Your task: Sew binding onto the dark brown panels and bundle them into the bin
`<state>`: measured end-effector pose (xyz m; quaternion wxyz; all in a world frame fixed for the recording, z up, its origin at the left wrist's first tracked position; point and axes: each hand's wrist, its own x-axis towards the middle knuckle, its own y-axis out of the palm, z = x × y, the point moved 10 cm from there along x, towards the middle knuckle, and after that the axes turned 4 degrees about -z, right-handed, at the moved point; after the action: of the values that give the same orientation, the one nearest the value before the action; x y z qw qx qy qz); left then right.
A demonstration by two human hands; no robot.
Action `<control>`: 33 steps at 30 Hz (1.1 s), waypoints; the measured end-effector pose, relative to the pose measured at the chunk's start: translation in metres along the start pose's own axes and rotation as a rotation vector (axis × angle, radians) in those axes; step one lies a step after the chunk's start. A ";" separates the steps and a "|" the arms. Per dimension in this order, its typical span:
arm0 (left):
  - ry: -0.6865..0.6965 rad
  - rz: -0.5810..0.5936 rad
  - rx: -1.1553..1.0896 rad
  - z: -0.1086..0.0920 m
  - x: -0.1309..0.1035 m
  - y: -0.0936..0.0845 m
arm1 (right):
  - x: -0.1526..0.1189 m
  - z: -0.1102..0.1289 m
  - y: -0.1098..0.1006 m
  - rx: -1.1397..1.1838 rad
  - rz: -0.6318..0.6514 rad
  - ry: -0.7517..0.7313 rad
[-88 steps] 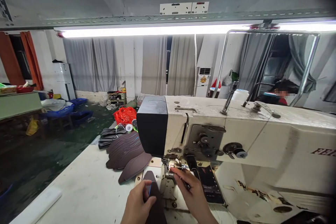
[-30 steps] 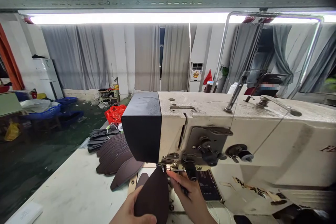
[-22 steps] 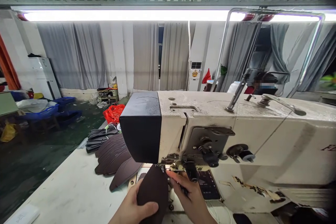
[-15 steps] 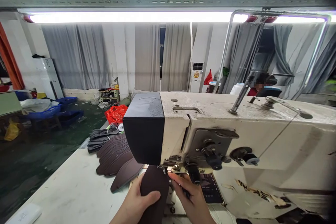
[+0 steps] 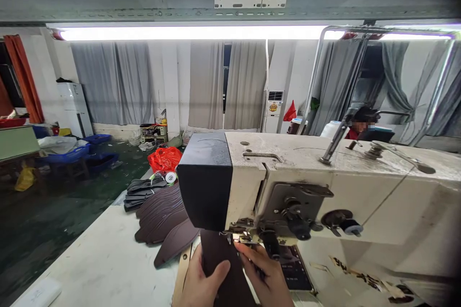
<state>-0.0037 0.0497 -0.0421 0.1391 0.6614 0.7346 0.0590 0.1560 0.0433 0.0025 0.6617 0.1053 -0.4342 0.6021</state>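
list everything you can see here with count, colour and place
sewing machine: one, cream and black, centre to right
cut piece: one, dark brown, at the machine's working area
fanned pieces: several, brown, left of machine
tied bundle: one, black, behind fanned pieces
screened device: one, dark, lower right of centre
worktable: one, white, lower left
plastic bag: one, red, behind tied bundle
tube lights: two, white, overhead
curtains: several, grey and orange, background
air conditioner: one, white, background
tubs: several, blue, left
co-worker: one, partly hidden, beyond machine
left hand: one, bare, gripping cut piece
right hand: one, bare, by cut piece's right edge
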 end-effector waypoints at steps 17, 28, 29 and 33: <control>-0.263 0.378 0.016 -0.020 -0.003 0.020 | 0.005 0.011 -0.003 0.018 -0.022 0.002; -0.194 0.156 -0.039 -0.022 0.023 0.010 | 0.000 0.003 0.000 -0.011 -0.002 -0.013; -0.183 0.132 -0.060 -0.021 0.023 0.009 | 0.000 0.004 0.000 -0.015 -0.007 -0.025; -0.147 0.051 -0.184 -0.015 0.019 0.010 | 0.002 0.009 -0.002 -0.013 -0.012 -0.048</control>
<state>-0.0001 0.0708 -0.0270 0.2512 0.6671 0.6967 0.0810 0.1535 0.0385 0.0102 0.6555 0.1180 -0.4531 0.5925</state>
